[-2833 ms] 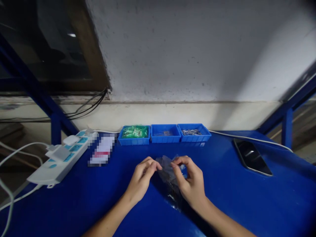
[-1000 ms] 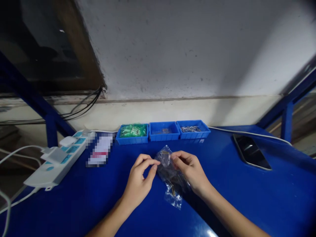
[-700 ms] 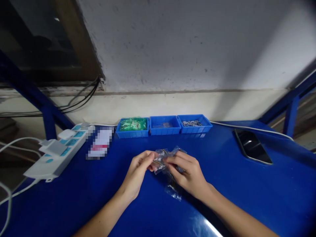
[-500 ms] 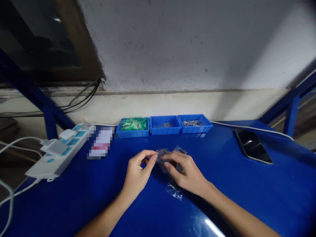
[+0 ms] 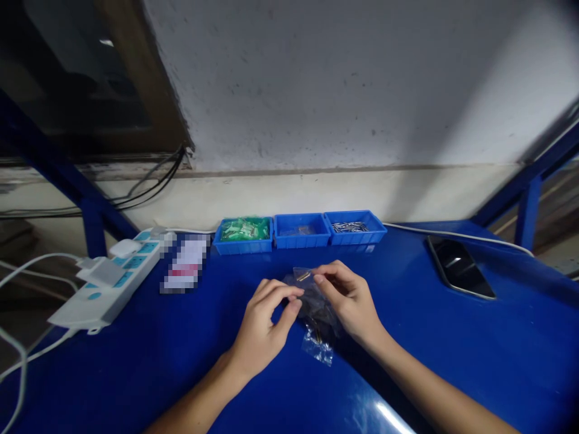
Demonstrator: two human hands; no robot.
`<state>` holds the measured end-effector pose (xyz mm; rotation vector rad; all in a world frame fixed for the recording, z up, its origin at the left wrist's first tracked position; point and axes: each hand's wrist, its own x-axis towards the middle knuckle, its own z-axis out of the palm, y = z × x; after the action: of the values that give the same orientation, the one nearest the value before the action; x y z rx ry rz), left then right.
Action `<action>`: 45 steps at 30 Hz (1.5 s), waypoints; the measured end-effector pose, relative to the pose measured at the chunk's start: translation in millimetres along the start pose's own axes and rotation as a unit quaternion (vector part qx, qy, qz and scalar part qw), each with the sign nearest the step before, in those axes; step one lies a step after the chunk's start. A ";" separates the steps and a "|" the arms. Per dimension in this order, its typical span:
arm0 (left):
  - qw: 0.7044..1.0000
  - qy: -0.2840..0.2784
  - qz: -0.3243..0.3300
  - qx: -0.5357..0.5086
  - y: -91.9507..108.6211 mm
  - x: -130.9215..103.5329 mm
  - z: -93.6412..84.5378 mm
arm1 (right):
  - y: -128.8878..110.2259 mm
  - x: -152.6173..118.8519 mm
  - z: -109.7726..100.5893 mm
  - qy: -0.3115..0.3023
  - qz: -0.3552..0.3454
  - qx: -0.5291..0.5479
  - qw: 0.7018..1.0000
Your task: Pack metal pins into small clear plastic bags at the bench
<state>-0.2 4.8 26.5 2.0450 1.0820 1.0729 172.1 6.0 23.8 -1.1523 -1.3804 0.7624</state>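
Observation:
A small clear plastic bag (image 5: 303, 277) with brassy pins in it is pinched at its right edge by my right hand (image 5: 350, 298). My left hand (image 5: 269, 319) is just left of the bag, thumb and forefinger apart with a narrow gap and nothing visible between them. Under and between my hands more clear bags (image 5: 318, 345) lie on the blue table, with small metal pieces inside the nearest one. The bags partly overlap, so their edges are hard to tell apart.
Three blue trays stand by the wall: one with green packets (image 5: 246, 229), a middle one (image 5: 302, 240) with a few small clear pieces, one with metal pins (image 5: 350, 227). A white power strip (image 5: 102, 289) and a blurred card (image 5: 185, 265) are left. A black phone (image 5: 460, 268) lies right.
My right hand has moved up and right, drawing a bag with pins into view. My left fingertips, earlier pinching plastic, are now apart, and the left hand sits slightly further right.

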 end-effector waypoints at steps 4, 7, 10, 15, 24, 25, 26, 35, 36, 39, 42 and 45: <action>0.969 -0.005 -0.156 -0.192 -3.0 3.5 1.1 | 0.7 -4.5 1.1 -0.007 -0.092 -0.057 0.994; 0.950 0.007 -0.199 -0.243 -4.8 6.4 0.8 | 0.0 -10.2 3.4 -0.030 -0.173 -0.122 0.977; 0.968 0.022 -0.163 -0.187 -4.8 6.6 -0.6 | -2.2 -12.6 3.5 -0.045 -0.188 -0.145 0.970; 0.996 0.090 0.012 0.003 -4.9 1.4 -1.5 | -10.8 -7.6 -0.2 -0.100 -0.062 -0.083 0.990; 0.996 0.045 0.045 0.055 -8.2 0.2 3.2 | -4.4 -6.2 7.3 -0.050 0.056 -0.009 0.997; 0.998 0.031 0.021 0.041 -8.1 1.1 3.3 | -3.2 -6.7 7.7 -0.037 0.033 -0.034 0.998; 1.000 0.017 -0.005 0.020 -8.0 2.0 3.3 | -2.6 -7.3 7.8 -0.028 0.008 -0.059 0.998; 0.949 -0.001 -0.217 -0.227 -10.8 8.3 2.8 | -0.8 -17.9 9.9 -0.081 -0.177 -0.143 0.970; 0.958 0.005 -0.195 -0.210 -10.6 8.7 2.3 | -0.4 -18.2 10.5 -0.077 -0.170 -0.147 0.971; 0.986 0.043 -0.108 -0.118 -10.8 7.4 1.0 | -2.2 -16.4 11.5 -0.062 -0.104 -0.140 0.983; 0.999 0.050 0.012 0.002 -13.6 3.0 1.2 | -6.9 -11.1 10.4 -0.089 0.004 -0.085 0.992; 0.991 0.030 0.106 0.074 -16.9 -1.0 2.8 | -8.8 -6.0 8.1 -0.082 0.059 -0.057 0.993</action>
<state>-4.6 12.1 11.6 2.2998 1.0172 1.1959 161.8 -1.0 28.6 -1.2931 -1.5186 0.8885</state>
